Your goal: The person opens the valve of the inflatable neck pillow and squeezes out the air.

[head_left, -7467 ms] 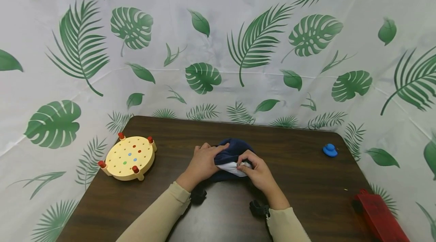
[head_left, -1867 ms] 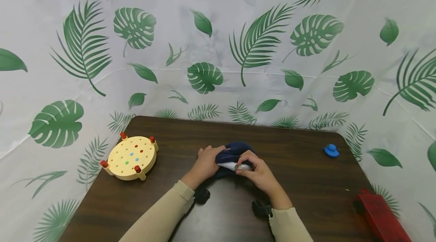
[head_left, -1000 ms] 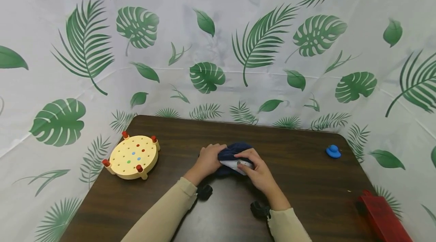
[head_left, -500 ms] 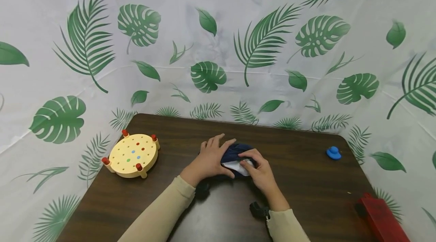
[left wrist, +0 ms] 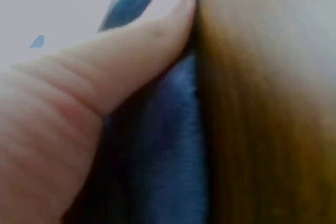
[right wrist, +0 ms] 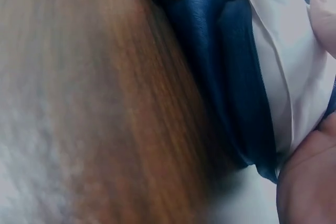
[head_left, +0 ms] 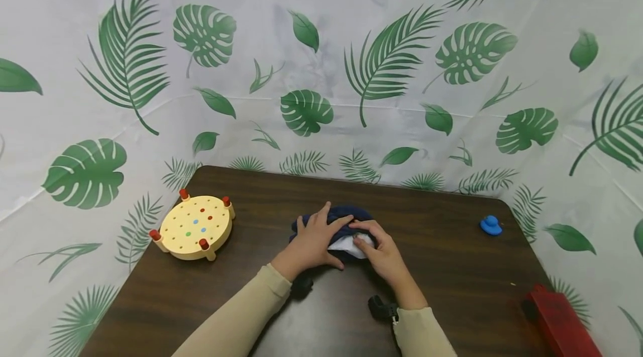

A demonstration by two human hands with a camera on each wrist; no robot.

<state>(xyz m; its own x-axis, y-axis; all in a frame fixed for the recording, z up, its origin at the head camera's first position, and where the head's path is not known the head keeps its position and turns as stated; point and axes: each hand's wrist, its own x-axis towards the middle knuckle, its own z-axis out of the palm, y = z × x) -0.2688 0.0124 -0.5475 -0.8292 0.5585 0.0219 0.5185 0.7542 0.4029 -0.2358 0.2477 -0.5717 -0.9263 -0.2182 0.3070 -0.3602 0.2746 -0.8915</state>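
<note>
A navy-blue cloth item (head_left: 363,213) with a white lining (head_left: 344,244) lies bunched on the table between the hands; its exact kind is unclear. My left hand (head_left: 310,244) rests over its left side with fingers spread, the thumb along the near edge. In the left wrist view, that thumb (left wrist: 142,45) lies against the blue fabric (left wrist: 178,140). My right hand (head_left: 385,254) pinches the cloth at its right, thumb on the white part and index finger on the navy part. The right wrist view has the white lining (right wrist: 278,61) showing between navy edges (right wrist: 241,72).
A cream round pegboard (head_left: 195,227) with red-tipped legs stands at the left of the brown table (head_left: 427,215). A small blue hat-shaped piece (head_left: 490,225) sits at the far right. A red translucent container (head_left: 562,321) is at the right edge.
My left hand has loosened from the cloth and spread its fingers over it. A small shiny thing in my right fingertips earlier is now mostly hidden. The right hand stays at the white lining.
</note>
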